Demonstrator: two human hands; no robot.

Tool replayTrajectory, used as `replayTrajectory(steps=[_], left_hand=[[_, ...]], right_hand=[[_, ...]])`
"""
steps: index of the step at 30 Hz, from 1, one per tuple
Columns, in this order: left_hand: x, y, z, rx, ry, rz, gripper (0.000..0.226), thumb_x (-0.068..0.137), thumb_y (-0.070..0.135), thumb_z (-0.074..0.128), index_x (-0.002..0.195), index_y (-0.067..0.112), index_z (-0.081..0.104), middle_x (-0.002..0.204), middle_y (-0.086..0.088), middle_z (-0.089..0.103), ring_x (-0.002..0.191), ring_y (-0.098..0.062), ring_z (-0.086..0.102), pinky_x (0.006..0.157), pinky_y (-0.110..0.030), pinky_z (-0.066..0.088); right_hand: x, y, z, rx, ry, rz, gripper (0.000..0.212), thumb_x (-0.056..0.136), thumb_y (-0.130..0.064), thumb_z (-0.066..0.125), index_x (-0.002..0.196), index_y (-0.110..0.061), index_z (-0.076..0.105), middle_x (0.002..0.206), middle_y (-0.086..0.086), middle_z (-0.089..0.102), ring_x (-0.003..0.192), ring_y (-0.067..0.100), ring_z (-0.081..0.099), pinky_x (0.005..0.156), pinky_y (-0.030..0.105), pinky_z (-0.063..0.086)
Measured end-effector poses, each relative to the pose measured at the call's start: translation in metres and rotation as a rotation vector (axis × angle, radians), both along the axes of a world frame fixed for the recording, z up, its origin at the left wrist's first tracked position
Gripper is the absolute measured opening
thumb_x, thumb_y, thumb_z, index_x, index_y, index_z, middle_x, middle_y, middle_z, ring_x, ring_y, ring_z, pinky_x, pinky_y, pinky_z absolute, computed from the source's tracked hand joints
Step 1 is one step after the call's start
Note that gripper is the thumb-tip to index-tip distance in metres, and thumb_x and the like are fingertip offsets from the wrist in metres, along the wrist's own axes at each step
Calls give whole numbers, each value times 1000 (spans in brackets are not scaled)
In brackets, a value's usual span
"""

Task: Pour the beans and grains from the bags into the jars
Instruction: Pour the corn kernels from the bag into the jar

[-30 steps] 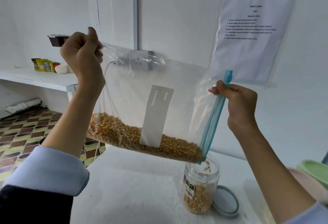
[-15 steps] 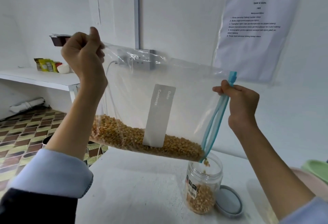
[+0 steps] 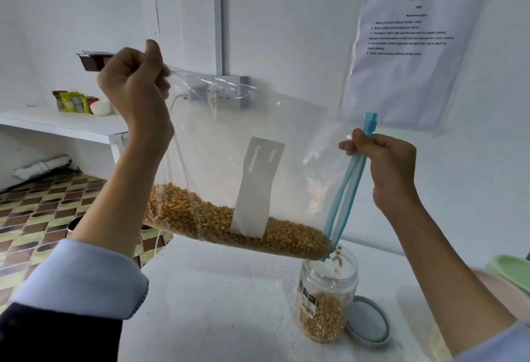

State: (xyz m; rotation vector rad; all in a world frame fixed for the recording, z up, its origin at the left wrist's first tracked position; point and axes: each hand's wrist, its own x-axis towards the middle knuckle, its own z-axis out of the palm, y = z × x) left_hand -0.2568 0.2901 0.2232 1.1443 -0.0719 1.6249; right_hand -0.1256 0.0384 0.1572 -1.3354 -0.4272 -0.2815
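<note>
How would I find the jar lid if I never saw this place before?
Look at the white table and find the clear jar with corn kernels in it, under the low corner of the big bag. The lid lies flat just to the right of that jar. It is round and grey-blue.

Bright, even light with soft shadows on the white table (image 3: 223, 290); wide-angle bending and slight softness toward the edges.

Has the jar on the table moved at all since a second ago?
No. The jar stands against the grey lid on the table just as before; its slight drift in the picture comes from the head camera.
</note>
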Motion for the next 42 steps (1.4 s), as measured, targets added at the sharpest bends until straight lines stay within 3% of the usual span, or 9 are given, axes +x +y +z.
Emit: replayTrajectory(steps=[6,9,19,27,31,34,37,42], left_hand=[[-1,-3,3,4,-12,0,38,85,5,61,53,11,42,40,6,48,38,-13,38,41,-24,26],[-1,-3,4,20,-16,-6,37,86,5,61,54,11,43,41,6,48,38,-12,37,41,-25,26],[-6,-2,2,27,-6,2,37,85,7,62,54,11,43,41,6,48,39,-12,38,41,-23,27],[-9,-3,3,31,-10,8,38,85,6,62,53,11,43,40,7,47,39,-12,39,42,-24,28],[-9,-5,4,42,-2,18,38,85,7,62,53,11,42,39,7,47,41,-15,41,42,-26,28],[-9,-6,5,41,-11,14,38,85,5,62,53,11,42,39,7,47,40,-15,39,42,-26,28],[-9,-6,5,33,-13,18,39,84,6,62,52,11,41,39,7,47,41,-16,40,42,-26,27],[-9,-8,6,46,-12,6,40,84,6,62,51,12,39,40,6,46,39,-15,38,42,-24,26]], right_hand=[[-1,-5,3,8,-19,15,19,87,-20,69,68,-18,71,67,-7,72,83,13,65,82,15,44],[-4,-5,2,22,-10,-8,18,86,-21,69,69,-19,71,72,-7,72,83,11,64,76,11,41],[-12,-13,7,-51,-46,75,19,85,-21,70,66,-19,71,67,-9,72,84,13,65,91,21,43],[-17,-12,3,27,-28,29,16,83,-20,72,67,-17,72,67,-9,72,81,9,64,77,8,43],[-18,-14,6,9,-13,65,16,83,-20,71,68,-16,72,69,-7,73,86,14,67,90,19,44],[-17,-14,4,47,8,28,14,84,-20,72,71,-16,72,69,-8,73,79,6,66,83,14,44],[-16,-13,4,58,24,46,16,83,-20,72,68,-16,72,71,-5,74,85,15,68,89,21,46],[-14,-10,5,51,43,59,19,82,-21,73,64,-21,72,72,-6,74,88,16,66,89,23,45]])
